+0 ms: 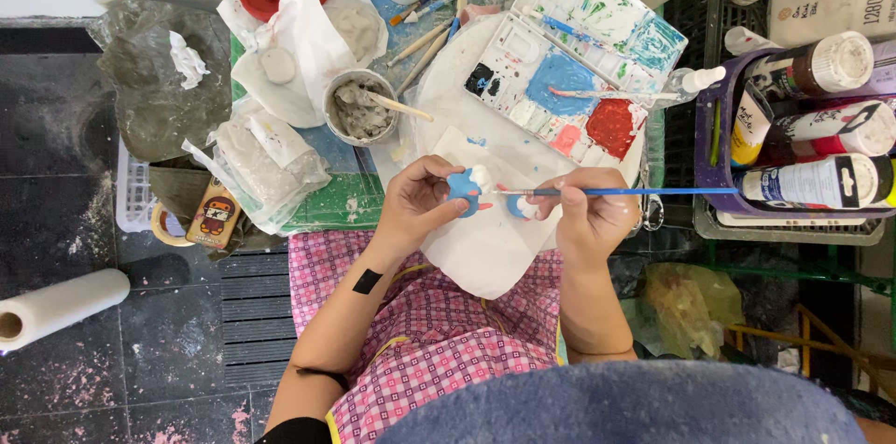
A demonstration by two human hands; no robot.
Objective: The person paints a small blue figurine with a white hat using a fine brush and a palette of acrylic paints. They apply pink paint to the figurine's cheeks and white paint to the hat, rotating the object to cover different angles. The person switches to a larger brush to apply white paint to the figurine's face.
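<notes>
Blue-and-white clay figure (pixel 464 190) sits grasped in the left hand (pixel 417 206), over the white paper (pixel 485 248) at the near edge of the green table (pixel 327 201). Right hand (pixel 590 215) pinches a blue-handled paintbrush (pixel 635 191), its tip touching the figure. A paint palette (pixel 574 61) lies just behind.

A small blue and white clay figure (pixel 464 188) is held just above white paper. A second blue and white piece (pixel 519 208) lies just to its right. A thin blue-handled paintbrush (pixel 635 191) is held level, tip toward the figure.
</notes>
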